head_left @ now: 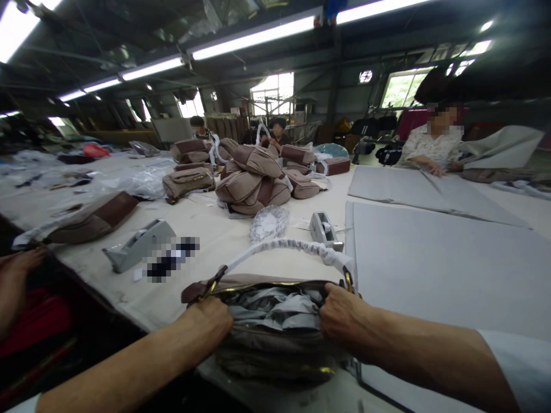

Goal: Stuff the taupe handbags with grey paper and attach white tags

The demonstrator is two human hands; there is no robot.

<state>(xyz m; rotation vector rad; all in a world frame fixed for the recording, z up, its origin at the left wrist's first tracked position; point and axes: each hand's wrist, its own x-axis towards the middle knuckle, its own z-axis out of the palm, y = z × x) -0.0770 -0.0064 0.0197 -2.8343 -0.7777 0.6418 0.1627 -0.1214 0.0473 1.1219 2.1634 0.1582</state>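
A brown handbag (275, 351) stands at the near edge of the table, its zipped top spread apart. Crumpled grey paper (278, 308) fills the opening. White wrapping covers the bag's handle (279, 245), which arches up behind the opening. My left hand (210, 318) is closed on the left end of the bag's mouth, beside a brown leather tab and a brass ring. At the right end, my right hand (344, 315) grips the rim with its fingers curled inward. The fingertips of both hands are partly hidden by the bag.
Grey tape dispensers (140, 246) (326, 230) stand beyond the bag. Several brown bags (253, 180) are piled farther back, and another bag (97, 221) lies left. Large grey sheets (447, 264) cover the right side. A co-worker's hand (19, 269) shows at left; other people sit across the table.
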